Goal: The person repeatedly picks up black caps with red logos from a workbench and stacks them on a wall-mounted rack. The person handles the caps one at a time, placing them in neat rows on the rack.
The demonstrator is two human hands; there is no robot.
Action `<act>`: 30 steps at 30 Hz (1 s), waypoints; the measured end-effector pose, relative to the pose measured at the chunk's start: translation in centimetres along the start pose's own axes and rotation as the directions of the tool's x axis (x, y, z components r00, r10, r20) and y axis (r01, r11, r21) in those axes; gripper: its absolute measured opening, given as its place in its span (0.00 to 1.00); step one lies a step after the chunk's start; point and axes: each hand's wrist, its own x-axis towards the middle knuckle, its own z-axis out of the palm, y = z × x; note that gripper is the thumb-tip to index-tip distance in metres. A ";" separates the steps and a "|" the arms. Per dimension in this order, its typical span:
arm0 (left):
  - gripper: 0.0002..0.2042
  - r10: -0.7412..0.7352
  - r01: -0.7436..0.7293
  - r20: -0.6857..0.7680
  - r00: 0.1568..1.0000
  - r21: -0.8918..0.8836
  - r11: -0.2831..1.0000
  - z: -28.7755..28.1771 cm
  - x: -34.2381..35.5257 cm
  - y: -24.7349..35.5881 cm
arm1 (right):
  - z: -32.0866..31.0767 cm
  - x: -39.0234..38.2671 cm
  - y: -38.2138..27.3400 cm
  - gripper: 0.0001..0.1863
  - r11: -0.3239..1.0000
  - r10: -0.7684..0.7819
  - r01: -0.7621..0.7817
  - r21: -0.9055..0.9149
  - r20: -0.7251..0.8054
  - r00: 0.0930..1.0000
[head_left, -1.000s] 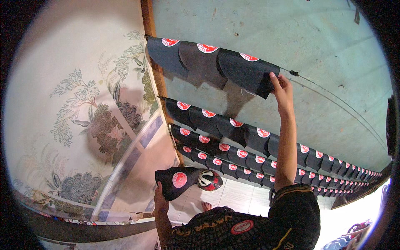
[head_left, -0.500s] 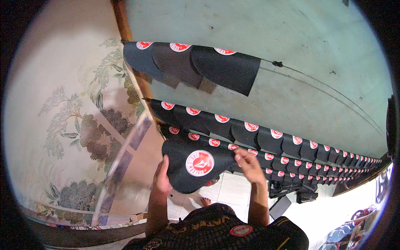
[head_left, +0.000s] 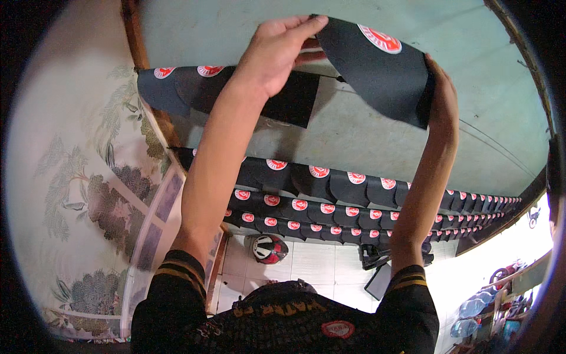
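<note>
Up high in front of me, both hands hold a black cloth panel (head_left: 368, 79) with a curved edge and a round red-and-white print. My left hand (head_left: 280, 50) pinches its upper left corner between thumb and fingers. My right hand (head_left: 443, 88) is closed on its right edge; part of those fingers is behind the cloth. Just beyond and below it, a wire (head_left: 483, 135) runs along the green wall. Similar black panels (head_left: 289, 100) hang on that wire to the left, partly hidden by my left forearm.
Lower rows of hanging black panels (head_left: 318, 177) stretch across to the far right. A flower-painted wall (head_left: 88, 194) stands on the left. On the tiled floor (head_left: 312, 259) lies a red, white and black helmet (head_left: 270, 249). Clear plastic bottles (head_left: 471, 307) stand at lower right.
Both hands have risen from chest height to the upper wire, carrying the cloth panel up and to the right. The view has shifted, and the helmet now shows.
</note>
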 end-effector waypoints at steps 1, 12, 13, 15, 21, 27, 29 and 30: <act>0.10 0.001 0.000 0.011 1.000 -0.053 0.999 0.1 1.8 0.0 | -0.8 1.6 -1.2 0.23 0.995 -0.022 0.023 -0.098 0.010 1.000; 0.12 -0.065 0.063 -0.163 0.985 -0.018 0.998 -5.0 5.3 -7.2 | 1.4 3.4 3.0 0.22 0.933 0.110 -0.052 -0.355 0.144 0.984; 0.13 -0.079 0.085 -0.193 0.978 0.023 0.996 -5.4 5.1 -8.1 | 1.9 2.7 3.2 0.20 0.914 0.100 -0.062 -0.402 0.074 0.992; 0.19 0.033 0.074 -0.286 0.958 0.353 0.933 -5.3 4.3 -8.6 | 0.3 3.1 5.8 0.20 0.959 0.182 -0.166 -0.228 0.050 0.982; 0.23 0.376 -0.029 -0.155 0.913 0.897 0.441 -7.0 0.8 -7.4 | -0.8 -0.3 12.4 0.15 0.985 0.170 -0.167 -0.034 0.133 0.976; 0.20 0.358 0.054 -0.278 0.891 0.849 0.526 -8.2 -6.9 -3.8 | -1.4 0.2 14.7 0.13 0.993 0.117 -0.118 0.001 0.139 0.983; 0.19 0.352 0.064 -0.341 0.872 0.792 0.607 -8.9 -9.9 -2.7 | -1.8 1.3 15.5 0.13 0.994 0.087 -0.077 -0.073 0.150 0.985; 0.19 0.342 0.101 -0.359 0.868 0.804 0.586 -9.2 -11.4 -1.8 | -1.5 1.5 15.7 0.14 0.993 0.072 -0.055 -0.107 0.158 0.985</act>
